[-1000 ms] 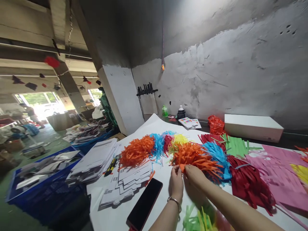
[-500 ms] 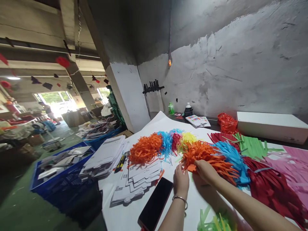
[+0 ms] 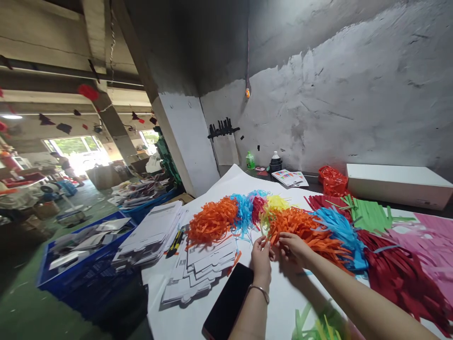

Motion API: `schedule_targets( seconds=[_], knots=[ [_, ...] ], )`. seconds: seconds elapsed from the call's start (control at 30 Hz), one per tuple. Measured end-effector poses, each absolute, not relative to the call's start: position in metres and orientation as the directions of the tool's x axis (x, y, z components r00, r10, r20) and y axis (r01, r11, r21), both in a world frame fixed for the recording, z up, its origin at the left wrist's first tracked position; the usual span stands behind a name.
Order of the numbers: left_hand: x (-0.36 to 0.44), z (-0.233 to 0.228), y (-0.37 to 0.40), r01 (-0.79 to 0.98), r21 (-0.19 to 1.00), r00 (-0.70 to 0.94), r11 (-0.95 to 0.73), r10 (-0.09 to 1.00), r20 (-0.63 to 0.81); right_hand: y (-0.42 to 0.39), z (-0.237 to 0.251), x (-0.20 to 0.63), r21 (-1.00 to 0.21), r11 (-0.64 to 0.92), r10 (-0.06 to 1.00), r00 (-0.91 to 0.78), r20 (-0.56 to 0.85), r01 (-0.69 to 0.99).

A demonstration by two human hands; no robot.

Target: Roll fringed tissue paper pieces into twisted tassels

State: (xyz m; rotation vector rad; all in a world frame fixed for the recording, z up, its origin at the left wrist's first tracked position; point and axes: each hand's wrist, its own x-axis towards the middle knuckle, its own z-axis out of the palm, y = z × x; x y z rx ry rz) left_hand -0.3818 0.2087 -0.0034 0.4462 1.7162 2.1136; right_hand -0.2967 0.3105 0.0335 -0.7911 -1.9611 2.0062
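My left hand (image 3: pixel 261 257) is closed in a pinch at the left end of an orange paper-fringe bundle (image 3: pixel 295 225). Close on its right, my right hand (image 3: pixel 294 247) also has its fingertips pinched together, against the lower edge of the orange strips. Whatever lies between the fingers is too small to make out. Beyond my hands, blue (image 3: pixel 244 210), dark red and yellow fringe (image 3: pixel 278 204) form a row with a second orange bunch (image 3: pixel 212 221). To the right spread a blue bundle (image 3: pixel 338 231) and a dark red bundle (image 3: pixel 392 264).
A black phone (image 3: pixel 228 302) lies left of my left forearm. Stacked white paper cutouts (image 3: pixel 203 269) and a yellow-black cutter (image 3: pixel 175 243) are farther left. Green strips (image 3: pixel 314 326) lie near the front. A blue crate (image 3: pixel 85 269) stands beside the table; a white box (image 3: pixel 399 184) sits by the wall.
My hands have shifted slightly left and toward me. The orange flap that showed between them is no longer visible. The view has shifted a little.
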Motion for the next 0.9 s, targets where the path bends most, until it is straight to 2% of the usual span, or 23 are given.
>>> schedule_targets(
  seconds=[0.17, 0.37, 0.47, 0.6, 0.67, 0.77, 0.9],
  knots=[
    [-0.384, -0.003, 0.208, -0.139, 0.945, -0.883, -0.295, 0.47, 0.017, 0.315, 0.038, -0.288, -0.973, -0.072, 0.567, -0.794, -0.22, 0.218],
    [-0.374, 0.013, 0.208, -0.12, 0.91, -0.88, -0.396, 0.466, 0.087, 0.304, 0.03, -0.293, -0.903, 0.14, 0.579, -0.773, -0.258, 0.406],
    [-0.369, 0.022, 0.206, -0.097, 0.898, -0.86, -0.43, 0.49, 0.141, 0.3, 0.033, -0.298, -0.842, 0.295, 0.634, -0.752, -0.18, 0.451],
    [-0.366, 0.031, 0.202, -0.086, 0.884, -0.831, -0.46, 0.522, 0.191, 0.3, 0.042, -0.302, -0.706, 0.518, 0.686, -0.728, 0.006, 0.482],
    [-0.367, 0.034, 0.2, -0.083, 0.879, -0.813, -0.47, 0.542, 0.213, 0.302, 0.045, -0.302, -0.623, 0.606, 0.669, -0.741, 0.062, 0.495],
    [-0.367, 0.037, 0.197, -0.075, 0.876, -0.784, -0.477, 0.571, 0.244, 0.304, 0.046, -0.302, -0.516, 0.693, 0.62, -0.782, 0.069, 0.504],
    [-0.37, 0.039, 0.194, -0.045, 0.876, -0.768, -0.48, 0.577, 0.277, 0.306, 0.049, -0.297, -0.451, 0.771, 0.533, -0.843, 0.071, 0.45]
  ],
)
